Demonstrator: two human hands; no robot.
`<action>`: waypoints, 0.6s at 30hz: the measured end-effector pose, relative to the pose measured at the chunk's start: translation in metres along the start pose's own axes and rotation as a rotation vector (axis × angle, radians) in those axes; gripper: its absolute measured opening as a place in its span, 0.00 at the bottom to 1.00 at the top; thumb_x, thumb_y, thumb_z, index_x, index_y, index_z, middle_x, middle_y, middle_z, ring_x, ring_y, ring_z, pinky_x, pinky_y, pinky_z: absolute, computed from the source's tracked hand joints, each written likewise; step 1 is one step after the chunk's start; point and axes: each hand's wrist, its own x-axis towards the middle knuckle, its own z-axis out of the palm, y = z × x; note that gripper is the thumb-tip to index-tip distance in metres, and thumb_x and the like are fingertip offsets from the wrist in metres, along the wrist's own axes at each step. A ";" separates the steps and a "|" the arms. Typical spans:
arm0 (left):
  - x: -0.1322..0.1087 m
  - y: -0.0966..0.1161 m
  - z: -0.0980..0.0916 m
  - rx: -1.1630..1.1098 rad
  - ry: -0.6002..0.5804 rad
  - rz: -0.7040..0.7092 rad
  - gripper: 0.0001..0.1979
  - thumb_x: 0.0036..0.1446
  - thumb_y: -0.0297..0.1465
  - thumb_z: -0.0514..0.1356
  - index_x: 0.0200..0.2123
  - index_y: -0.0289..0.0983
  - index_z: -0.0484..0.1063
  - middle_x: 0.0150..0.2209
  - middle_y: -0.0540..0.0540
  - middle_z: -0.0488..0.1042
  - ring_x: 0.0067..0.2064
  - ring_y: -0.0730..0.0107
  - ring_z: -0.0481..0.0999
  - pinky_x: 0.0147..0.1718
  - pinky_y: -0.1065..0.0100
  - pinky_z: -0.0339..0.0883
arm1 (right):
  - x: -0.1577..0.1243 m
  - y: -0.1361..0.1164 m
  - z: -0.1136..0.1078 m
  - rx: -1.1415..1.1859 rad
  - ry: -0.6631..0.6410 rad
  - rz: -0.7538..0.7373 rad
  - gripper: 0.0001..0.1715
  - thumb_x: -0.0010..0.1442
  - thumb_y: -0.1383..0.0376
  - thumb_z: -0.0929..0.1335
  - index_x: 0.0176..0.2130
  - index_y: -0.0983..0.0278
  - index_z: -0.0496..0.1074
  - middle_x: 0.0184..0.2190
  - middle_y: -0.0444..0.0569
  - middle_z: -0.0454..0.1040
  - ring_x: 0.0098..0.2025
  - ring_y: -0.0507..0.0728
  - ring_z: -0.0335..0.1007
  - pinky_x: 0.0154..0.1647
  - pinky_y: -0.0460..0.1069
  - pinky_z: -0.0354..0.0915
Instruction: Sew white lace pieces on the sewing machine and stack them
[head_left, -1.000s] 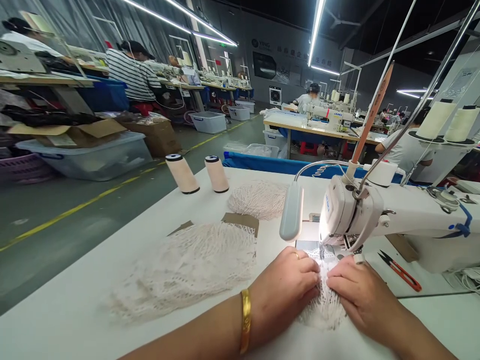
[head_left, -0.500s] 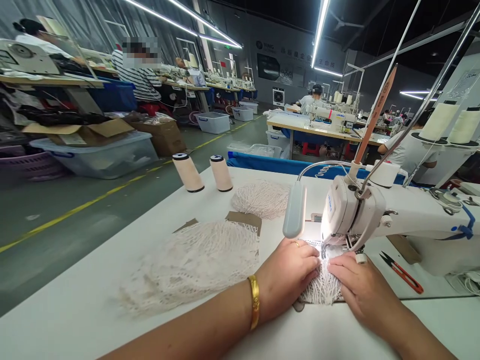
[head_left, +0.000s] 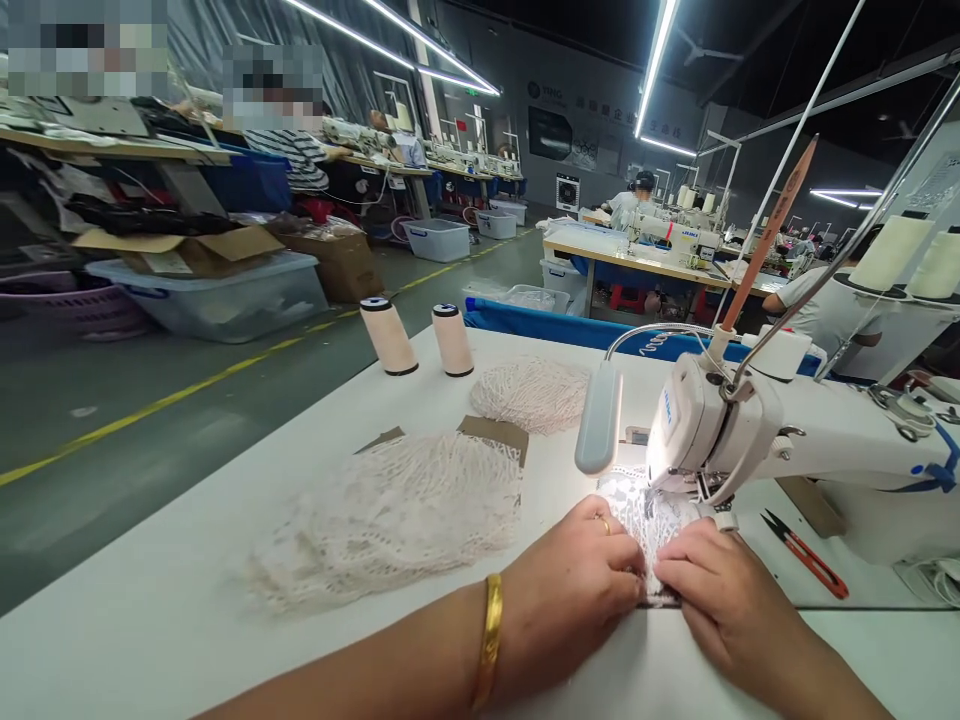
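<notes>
A piece of white lace (head_left: 626, 487) lies under the presser foot of the sewing machine (head_left: 694, 425), lit by the lamp (head_left: 598, 420). My left hand (head_left: 581, 575), with a ring and a gold bracelet, has its fingers curled on the lace's near left edge. Across from it, my right hand (head_left: 716, 580) pinches the near right part, fingertips close to my left ones. Both hands are on my side of the needle, and they partly cover the lace. My thumbs are mostly hidden.
More lace (head_left: 405, 510) is spread on the table at left, with brown card (head_left: 495, 435) beneath it. A lace pile (head_left: 529, 393) and two thread cones (head_left: 388, 337) stand farther back. Orange thread snips (head_left: 808, 556) lie to the right. People work at other machines beyond.
My left hand has drawn back from the needle towards me, its fingers now more curled. More lace shows behind it. The whole view has shifted slightly.
</notes>
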 end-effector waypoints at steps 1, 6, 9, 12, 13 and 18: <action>0.000 -0.002 0.001 0.005 0.006 -0.002 0.11 0.63 0.20 0.59 0.33 0.40 0.77 0.33 0.49 0.79 0.33 0.67 0.74 0.42 0.59 0.62 | 0.001 0.000 0.000 -0.009 -0.003 0.006 0.20 0.65 0.79 0.62 0.48 0.60 0.72 0.42 0.48 0.79 0.41 0.60 0.72 0.41 0.54 0.66; -0.002 -0.010 0.009 0.033 0.016 -0.036 0.12 0.63 0.19 0.58 0.32 0.39 0.78 0.33 0.49 0.79 0.33 0.67 0.74 0.43 0.59 0.61 | 0.003 0.002 0.004 -0.053 0.017 0.039 0.23 0.63 0.80 0.61 0.49 0.60 0.73 0.42 0.49 0.79 0.41 0.60 0.72 0.38 0.54 0.67; -0.001 -0.014 0.013 0.025 0.020 -0.057 0.11 0.63 0.21 0.59 0.32 0.39 0.78 0.34 0.48 0.81 0.34 0.66 0.75 0.44 0.57 0.62 | 0.003 0.005 0.007 -0.079 0.039 0.059 0.24 0.62 0.80 0.61 0.50 0.60 0.74 0.44 0.51 0.80 0.42 0.61 0.73 0.39 0.54 0.69; 0.002 -0.017 0.012 0.017 0.014 -0.079 0.11 0.64 0.22 0.58 0.35 0.38 0.80 0.36 0.47 0.82 0.35 0.64 0.76 0.45 0.56 0.63 | 0.002 0.009 0.011 -0.114 0.040 0.091 0.25 0.60 0.80 0.62 0.49 0.60 0.76 0.47 0.52 0.80 0.44 0.62 0.74 0.39 0.55 0.71; 0.003 -0.017 0.012 0.020 0.012 -0.086 0.12 0.65 0.22 0.58 0.35 0.38 0.80 0.36 0.47 0.82 0.35 0.64 0.76 0.46 0.56 0.63 | 0.002 0.010 0.013 -0.125 0.035 0.103 0.25 0.59 0.80 0.62 0.49 0.60 0.76 0.48 0.52 0.80 0.45 0.63 0.74 0.40 0.55 0.72; 0.009 -0.022 0.011 0.052 0.019 -0.121 0.14 0.68 0.23 0.56 0.35 0.39 0.81 0.33 0.47 0.80 0.36 0.64 0.76 0.46 0.59 0.64 | 0.000 0.017 0.019 -0.176 0.015 0.187 0.29 0.58 0.79 0.62 0.53 0.60 0.76 0.54 0.53 0.79 0.48 0.64 0.74 0.45 0.57 0.74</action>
